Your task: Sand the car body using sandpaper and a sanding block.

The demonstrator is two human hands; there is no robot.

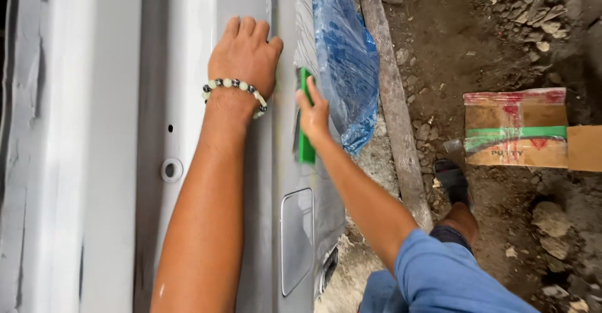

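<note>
1. Pressing flat on the grey primed vehicle body panel [188, 68], the left hand [244, 56] rests with fingers together and extended, holding nothing; a beaded bracelet [235, 87] circles its wrist.
2. The right hand [313, 115] has its fingers clamped on a green sanding block [306, 143], which lies against the panel just beside the left thumb.
3. Progress, as judged: the panel looks uniformly matt grey, with faint scuff marks beyond the fingertips; smoothing appears under way, extent left unclear.
4. Blue plastic sheeting [348, 62] masks the area right of the right-hand fingers.
5. Containers: a taped cardboard box [517, 128] lies on the dirt floor, well apart; contents cannot be seen.
6. The fuel filler flap [296, 238] sits closed below the block.
</note>
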